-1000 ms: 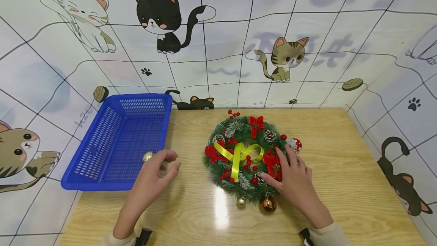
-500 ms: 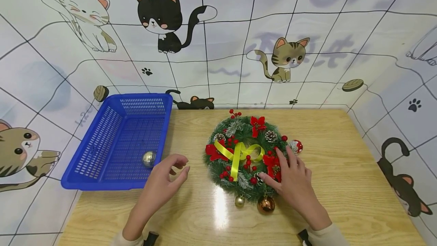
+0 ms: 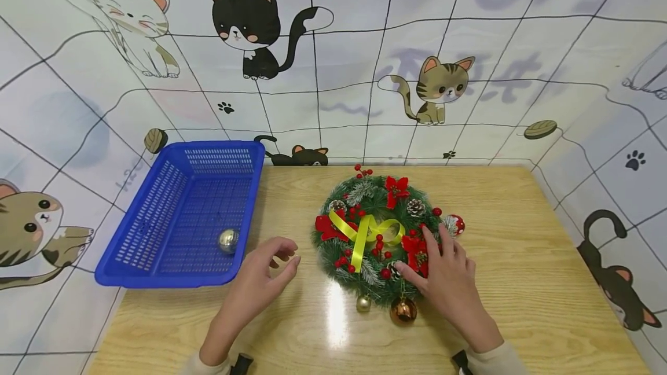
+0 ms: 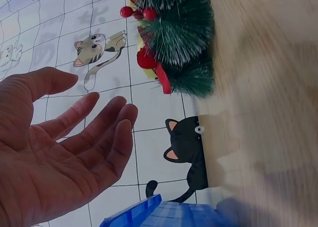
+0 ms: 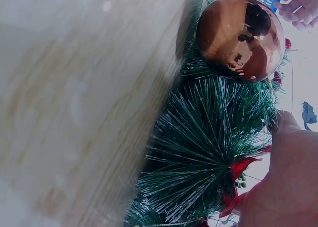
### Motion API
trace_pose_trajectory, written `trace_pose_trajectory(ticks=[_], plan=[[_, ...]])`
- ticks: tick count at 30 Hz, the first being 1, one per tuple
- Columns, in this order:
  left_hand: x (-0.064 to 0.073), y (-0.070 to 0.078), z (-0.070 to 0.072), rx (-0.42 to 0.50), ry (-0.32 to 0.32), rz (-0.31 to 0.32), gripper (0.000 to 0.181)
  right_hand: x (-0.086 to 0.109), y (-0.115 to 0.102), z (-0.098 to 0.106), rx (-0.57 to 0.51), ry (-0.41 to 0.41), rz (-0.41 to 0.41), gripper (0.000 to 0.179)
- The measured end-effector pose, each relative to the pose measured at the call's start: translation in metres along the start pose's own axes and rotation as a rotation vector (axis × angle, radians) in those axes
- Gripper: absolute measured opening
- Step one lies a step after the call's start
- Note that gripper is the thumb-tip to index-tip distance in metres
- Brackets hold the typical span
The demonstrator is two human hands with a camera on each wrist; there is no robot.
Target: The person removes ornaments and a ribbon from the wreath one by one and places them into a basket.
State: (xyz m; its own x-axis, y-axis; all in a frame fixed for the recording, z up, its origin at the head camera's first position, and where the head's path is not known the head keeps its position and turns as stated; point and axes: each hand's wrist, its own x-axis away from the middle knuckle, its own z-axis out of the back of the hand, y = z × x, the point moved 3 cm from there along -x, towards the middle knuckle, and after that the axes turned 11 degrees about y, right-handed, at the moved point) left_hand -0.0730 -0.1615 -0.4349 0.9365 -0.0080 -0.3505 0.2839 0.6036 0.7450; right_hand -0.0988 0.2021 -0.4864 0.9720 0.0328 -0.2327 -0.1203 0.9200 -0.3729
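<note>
A green Christmas wreath (image 3: 365, 190) lies on the table, trimmed with red poinsettias, berries, pinecones and a yellow ribbon (image 3: 359, 245). My right hand (image 3: 450, 279) grips its right side, thumb near a pinecone, fingers over a red poinsettia (image 3: 415, 252). A copper bauble (image 3: 403, 311) hangs at the wreath's lower edge, large in the right wrist view beside the greenery (image 5: 198, 152). Beside it is a small gold bauble (image 3: 363, 304). Between basket and wreath, my left hand (image 3: 266, 268) holds nothing, fingers loosely curved; its palm (image 4: 64, 157) shows in the left wrist view.
At left on the table (image 3: 521, 271) stands a blue plastic basket (image 3: 179, 279) with a shiny silver-gold bauble (image 3: 227, 241) inside. Behind the table hangs a cat-print backdrop (image 3: 344, 57). A red-and-white ornament (image 3: 458, 224) sticks out at the wreath's right edge.
My left hand has moved right, away from the basket, uncovering the bauble in it. The wreath has turned slightly clockwise under my right hand, its lower baubles shifting left.
</note>
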Motion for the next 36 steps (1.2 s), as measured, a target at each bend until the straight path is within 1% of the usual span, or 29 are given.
trace_pose_trajectory(ticks=[3, 7, 16, 19, 24, 28, 36], plan=[[0.001, 0.0, -0.005, 0.015, -0.016, 0.009, 0.018, 0.0, -0.001, -0.001, -0.001, -0.01, -0.013, 0.107], [0.002, 0.002, -0.009, 0.023, -0.012, 0.0, 0.017, 0.001, -0.001, -0.002, -0.006, -0.014, -0.027, 0.107], [0.006, 0.004, -0.015, 0.032, -0.028, -0.008, 0.019, 0.002, -0.004, -0.004, 0.002, 0.009, -0.036, 0.105], [0.009, 0.005, -0.021, 0.037, -0.047, -0.017, 0.018, 0.002, -0.006, -0.004, 0.005, 0.013, -0.038, 0.105], [0.014, 0.007, -0.033, 0.062, -0.099, -0.025, 0.015, 0.002, -0.007, -0.003, 0.009, 0.018, -0.048, 0.105], [0.017, 0.008, -0.039, 0.061, -0.107, -0.008, 0.016, 0.001, -0.007, -0.003, 0.009, 0.018, -0.052, 0.106], [0.02, 0.01, -0.05, 0.067, -0.134, -0.024, 0.017, 0.002, -0.009, -0.005, 0.013, 0.018, -0.067, 0.107]])
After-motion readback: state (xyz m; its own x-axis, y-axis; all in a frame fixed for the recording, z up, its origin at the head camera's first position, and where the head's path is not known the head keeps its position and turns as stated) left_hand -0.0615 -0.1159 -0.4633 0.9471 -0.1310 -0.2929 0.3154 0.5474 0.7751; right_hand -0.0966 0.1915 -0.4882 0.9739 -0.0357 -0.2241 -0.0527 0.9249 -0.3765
